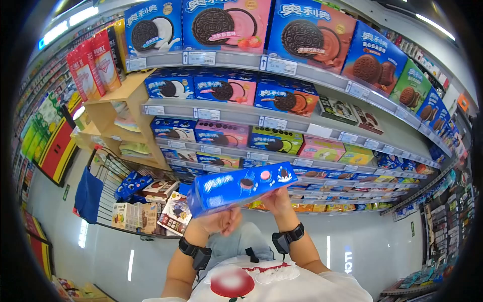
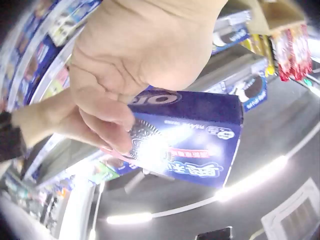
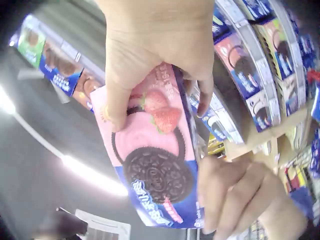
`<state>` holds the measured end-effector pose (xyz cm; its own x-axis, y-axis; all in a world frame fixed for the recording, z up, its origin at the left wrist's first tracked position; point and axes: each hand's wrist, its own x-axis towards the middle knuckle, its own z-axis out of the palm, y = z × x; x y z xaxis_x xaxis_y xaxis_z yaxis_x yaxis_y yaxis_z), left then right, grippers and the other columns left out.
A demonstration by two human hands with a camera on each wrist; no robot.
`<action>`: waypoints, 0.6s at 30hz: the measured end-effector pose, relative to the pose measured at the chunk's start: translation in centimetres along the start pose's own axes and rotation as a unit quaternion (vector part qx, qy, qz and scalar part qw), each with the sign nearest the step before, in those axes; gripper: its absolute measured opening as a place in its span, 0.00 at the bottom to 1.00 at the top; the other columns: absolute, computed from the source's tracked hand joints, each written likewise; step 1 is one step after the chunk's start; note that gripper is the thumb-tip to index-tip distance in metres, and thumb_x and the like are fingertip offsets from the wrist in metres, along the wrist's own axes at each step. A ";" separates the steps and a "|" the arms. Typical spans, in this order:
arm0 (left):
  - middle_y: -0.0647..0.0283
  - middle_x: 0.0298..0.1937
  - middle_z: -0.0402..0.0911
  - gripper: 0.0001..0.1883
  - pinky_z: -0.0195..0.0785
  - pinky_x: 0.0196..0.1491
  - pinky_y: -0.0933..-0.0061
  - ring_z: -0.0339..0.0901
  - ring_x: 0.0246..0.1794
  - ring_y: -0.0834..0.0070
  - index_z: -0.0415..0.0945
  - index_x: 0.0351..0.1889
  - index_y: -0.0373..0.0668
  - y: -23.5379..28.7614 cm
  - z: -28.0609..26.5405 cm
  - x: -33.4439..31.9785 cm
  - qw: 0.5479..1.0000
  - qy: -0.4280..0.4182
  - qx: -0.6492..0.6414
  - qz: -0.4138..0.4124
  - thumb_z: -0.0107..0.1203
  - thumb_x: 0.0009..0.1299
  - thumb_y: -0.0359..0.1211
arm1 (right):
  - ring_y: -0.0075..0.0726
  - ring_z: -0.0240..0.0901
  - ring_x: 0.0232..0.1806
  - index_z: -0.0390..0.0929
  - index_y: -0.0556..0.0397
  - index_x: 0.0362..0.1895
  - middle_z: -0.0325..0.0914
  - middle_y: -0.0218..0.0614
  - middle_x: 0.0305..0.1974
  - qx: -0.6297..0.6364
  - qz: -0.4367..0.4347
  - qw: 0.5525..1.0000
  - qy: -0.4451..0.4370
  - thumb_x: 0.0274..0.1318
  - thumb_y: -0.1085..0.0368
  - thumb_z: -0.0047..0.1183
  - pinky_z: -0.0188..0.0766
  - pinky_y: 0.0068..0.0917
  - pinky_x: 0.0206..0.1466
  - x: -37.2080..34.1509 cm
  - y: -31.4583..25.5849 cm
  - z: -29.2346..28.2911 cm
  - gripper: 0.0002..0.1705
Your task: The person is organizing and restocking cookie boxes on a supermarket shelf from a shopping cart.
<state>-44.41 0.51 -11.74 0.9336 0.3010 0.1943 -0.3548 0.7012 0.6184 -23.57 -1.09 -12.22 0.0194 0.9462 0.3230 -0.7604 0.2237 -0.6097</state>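
A blue and pink box of strawberry sandwich cookies (image 1: 241, 186) is held up in front of the body. My right hand (image 1: 278, 201) grips its right end. In the right wrist view, the right thumb (image 3: 117, 107) lies on the pink face by the strawberries, with fingers over the far edge. Beneath the box's left end is my left hand (image 1: 224, 221), its fingers loosely curled and not wrapped round it. The left wrist view has the left hand's curled fingers (image 2: 112, 132) overlapping the printed cookie face. The right hand (image 2: 75, 120) shows behind them.
Shelves (image 1: 226, 108) of cookie boxes rise ahead. A wire shopping cart (image 1: 103, 194) with a blue cloth bag (image 1: 90, 194) stands at the left, loaded with several packages. A wooden display stand (image 1: 128, 95) bears red packets (image 1: 95, 63). Another shelf (image 1: 448, 216) flanks the right side.
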 end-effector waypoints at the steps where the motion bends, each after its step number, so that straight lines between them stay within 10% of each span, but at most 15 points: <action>1: 0.52 0.28 0.75 0.34 0.62 0.14 0.76 0.73 0.19 0.68 0.71 0.44 0.41 0.7 -0.3 -0.8 0.989 0.138 -0.027 0.042 0.34 0.64 0.63 | 0.32 0.68 0.53 0.69 0.44 0.50 0.74 0.28 0.47 0.031 0.021 0.999 0.006 0.49 0.51 0.59 0.64 0.39 0.59 0.4 0.7 -0.9 0.25; 3: 0.54 0.42 0.78 0.32 0.66 0.20 0.76 0.78 0.33 0.68 0.69 0.50 0.43 2.6 0.6 -1.3 0.884 0.410 -0.145 0.170 0.32 0.68 0.60 | 0.33 0.68 0.54 0.69 0.44 0.51 0.74 0.28 0.47 0.091 0.063 0.993 0.028 0.48 0.52 0.61 0.65 0.40 0.58 0.6 1.7 -2.9 0.26; 8: 0.58 0.51 0.73 0.27 0.71 0.36 0.71 0.75 0.42 0.70 0.59 0.62 0.44 6.2 0.1 -2.1 0.837 0.389 0.223 0.314 0.34 0.73 0.52 | 0.28 0.74 0.22 0.69 0.51 0.42 0.73 0.29 0.30 -0.021 0.087 0.985 0.147 0.54 0.63 0.56 0.77 0.35 0.32 4.6 -0.7 1.2 0.14; 15: 0.63 0.56 0.67 0.24 0.55 0.59 0.74 0.64 0.55 0.75 0.56 0.63 0.36 9.0 -5.3 0.3 0.733 0.443 0.357 0.372 0.46 0.71 0.34 | 0.33 0.77 0.29 0.60 0.54 0.55 0.71 0.40 0.43 -0.112 0.027 0.989 0.094 0.55 0.67 0.52 0.78 0.33 0.33 10.1 -2.0 2.8 0.25; 16: 0.61 0.56 0.68 0.23 0.55 0.59 0.72 0.64 0.55 0.74 0.58 0.61 0.36 9.9 -5.6 1.0 0.700 0.469 0.421 0.337 0.47 0.71 0.34 | 0.39 0.74 0.42 0.54 0.56 0.61 0.64 0.44 0.52 -0.192 0.017 0.978 0.081 0.53 0.67 0.52 0.74 0.35 0.44 10.8 -2.4 1.9 0.32; 18: 0.59 0.55 0.68 0.23 0.55 0.59 0.70 0.64 0.55 0.72 0.61 0.59 0.37 12.0 -5.4 2.4 0.660 0.470 0.525 0.259 0.51 0.68 0.34 | 0.40 0.68 0.50 0.53 0.57 0.61 0.62 0.45 0.54 -0.399 -0.171 0.900 0.018 0.51 0.66 0.53 0.67 0.36 0.52 13.1 -3.6 0.8 0.34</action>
<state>-46.73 13.12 -7.92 0.0812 0.9390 0.3342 0.0770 -0.3402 0.9372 -21.12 10.28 -5.26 0.1957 0.7938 0.5759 0.0035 0.5866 -0.8098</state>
